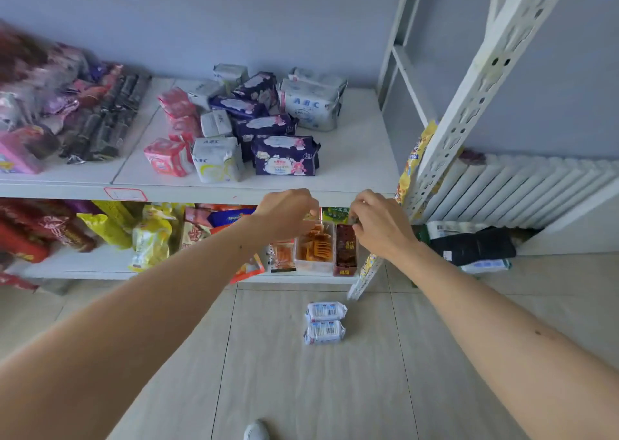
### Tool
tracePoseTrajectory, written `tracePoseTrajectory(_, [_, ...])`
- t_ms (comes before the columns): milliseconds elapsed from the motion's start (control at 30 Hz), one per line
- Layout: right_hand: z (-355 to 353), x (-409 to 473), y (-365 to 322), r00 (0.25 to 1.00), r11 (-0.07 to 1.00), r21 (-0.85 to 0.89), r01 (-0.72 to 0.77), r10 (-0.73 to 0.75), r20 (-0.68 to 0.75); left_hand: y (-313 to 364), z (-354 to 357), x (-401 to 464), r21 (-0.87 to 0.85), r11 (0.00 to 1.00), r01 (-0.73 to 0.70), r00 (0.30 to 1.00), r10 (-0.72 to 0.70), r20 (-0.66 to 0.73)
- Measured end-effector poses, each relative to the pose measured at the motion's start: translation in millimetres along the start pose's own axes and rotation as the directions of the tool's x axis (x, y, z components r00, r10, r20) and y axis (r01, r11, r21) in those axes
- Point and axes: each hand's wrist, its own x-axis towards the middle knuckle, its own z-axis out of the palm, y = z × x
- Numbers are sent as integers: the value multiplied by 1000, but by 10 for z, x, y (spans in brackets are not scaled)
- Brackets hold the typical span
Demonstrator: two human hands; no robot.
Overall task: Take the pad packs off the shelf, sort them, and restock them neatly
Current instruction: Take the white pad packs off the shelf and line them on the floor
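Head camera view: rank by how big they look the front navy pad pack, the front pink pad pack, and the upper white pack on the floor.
1. Front navy pad pack, clearly the largest.
2. Front pink pad pack.
3. Upper white pack on the floor.
The last two look close, and they lie at different distances from the camera, so their true order is unsure.

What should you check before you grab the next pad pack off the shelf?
1. Left hand free: ok, fingers curled but nothing visibly held.
2. Right hand free: cannot tell, fingertips hidden near the dark red snack box.
3. Dark purple plastic pad pack reachable at the front: ok.
4. White shelf board has bare room: ok.
5. Two white pad packs stacked on the floor: ok.
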Motion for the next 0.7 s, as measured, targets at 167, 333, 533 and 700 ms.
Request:
tracePoseTrajectory(167, [-267, 388, 1, 999, 999, -35, -39, 38, -37, -342, -459, 170, 79, 995, -62, 996, 67, -58])
tracePoseTrajectory(333, [-409, 812, 32, 996, 996, -57, -61, 57, -70, -692, -756, 480, 124, 989, -78, 990, 91, -105])
tracePoseTrajectory(533, [-427, 1336, 180, 996, 994, -95, -61, 55, -73, -1073, -935, 987, 150, 985, -87, 988, 104, -112])
tracePoseTrajectory(700, [-352, 1801, 339, 995, 995, -71, -76, 71, -71, -1354, -987, 1477, 202, 978, -57, 994, 75, -84])
